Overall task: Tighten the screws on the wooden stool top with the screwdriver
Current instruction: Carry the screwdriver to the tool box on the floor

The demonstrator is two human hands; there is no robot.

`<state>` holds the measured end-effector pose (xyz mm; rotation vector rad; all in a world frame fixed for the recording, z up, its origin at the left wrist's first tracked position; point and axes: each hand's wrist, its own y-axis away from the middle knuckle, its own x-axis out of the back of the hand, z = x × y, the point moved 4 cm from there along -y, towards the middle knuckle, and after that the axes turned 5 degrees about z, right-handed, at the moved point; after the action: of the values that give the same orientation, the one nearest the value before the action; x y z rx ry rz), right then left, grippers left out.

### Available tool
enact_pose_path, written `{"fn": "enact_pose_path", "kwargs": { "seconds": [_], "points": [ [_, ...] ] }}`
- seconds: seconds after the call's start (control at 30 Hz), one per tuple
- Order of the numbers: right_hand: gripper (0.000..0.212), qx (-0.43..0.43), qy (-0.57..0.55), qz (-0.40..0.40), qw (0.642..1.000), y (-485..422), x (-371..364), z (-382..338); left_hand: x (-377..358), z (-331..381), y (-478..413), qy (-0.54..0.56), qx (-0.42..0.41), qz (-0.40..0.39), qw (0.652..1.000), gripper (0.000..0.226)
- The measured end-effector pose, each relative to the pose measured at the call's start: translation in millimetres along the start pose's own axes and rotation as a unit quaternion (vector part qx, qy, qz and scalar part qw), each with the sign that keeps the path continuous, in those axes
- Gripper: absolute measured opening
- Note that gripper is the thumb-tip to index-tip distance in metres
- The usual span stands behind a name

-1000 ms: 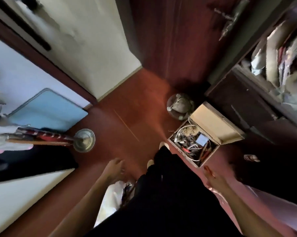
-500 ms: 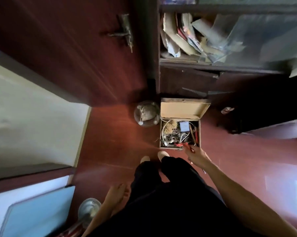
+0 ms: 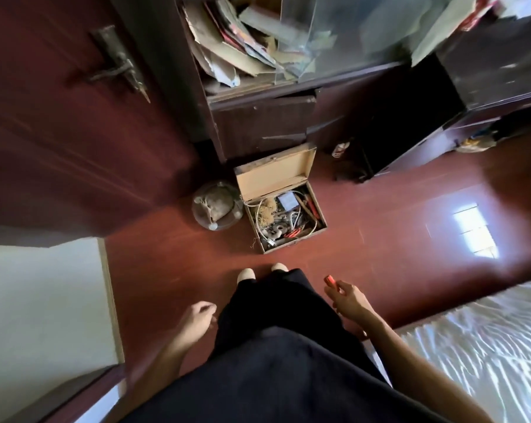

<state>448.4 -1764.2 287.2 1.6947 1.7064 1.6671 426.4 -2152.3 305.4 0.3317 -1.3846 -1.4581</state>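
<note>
Red floor (image 3: pixel 166 270), open toolbox (image 3: pixel 273 175) ahead; right hand (image 3: pixel 348 299) grips the screwdriver (image 3: pixel 330 280), red handle jutting forward; left hand (image 3: pixel 197 315) hangs loosely curled, empty.

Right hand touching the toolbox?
Apart. Head view: bare floor shows between the right hand, gripping a red-handled tool, and the open toolbox.

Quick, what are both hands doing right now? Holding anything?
Left hand: open, loosely curled, holding nothing.
Right hand: closed round a red-handled tool, likely the screwdriver.
</note>
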Motion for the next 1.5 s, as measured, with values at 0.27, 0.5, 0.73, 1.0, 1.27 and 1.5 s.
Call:
{"fn": "enact_pose_path", "kwargs": {
  "seconds": [0.27,0.5,0.73,1.0,1.27,1.5],
  "points": [
    [0.017,-0.065,-0.035,0.002,0.997,-40,-14,25,-29,45,-29,-0.035,0.021,-0.043,0.998,0.020],
    [0.021,-0.074,-0.090,0.014,0.993,-164,-65,8,-77,59,-146,-0.016,0.038,-0.053,0.998,0.028],
    [0.017,0.025,-0.057,0.038,0.997,-350,-173,-11,-163,0,-293,0.035,0.092,-0.048,0.994,0.029],
    [0.029,0.163,0.092,0.029,0.982,-546,-292,-28,-237,-89,-461,0.089,0.151,-0.013,0.984,0.026],
    [0.025,0.224,0.229,0.046,0.946,-630,-340,-26,-270,-147,-549,0.055,0.159,-0.012,0.986,0.027],
    [0.038,0.255,0.296,0.067,0.918,-639,-352,-17,-278,-155,-567,0.045,0.150,-0.009,0.988,0.023]
  ]
}}
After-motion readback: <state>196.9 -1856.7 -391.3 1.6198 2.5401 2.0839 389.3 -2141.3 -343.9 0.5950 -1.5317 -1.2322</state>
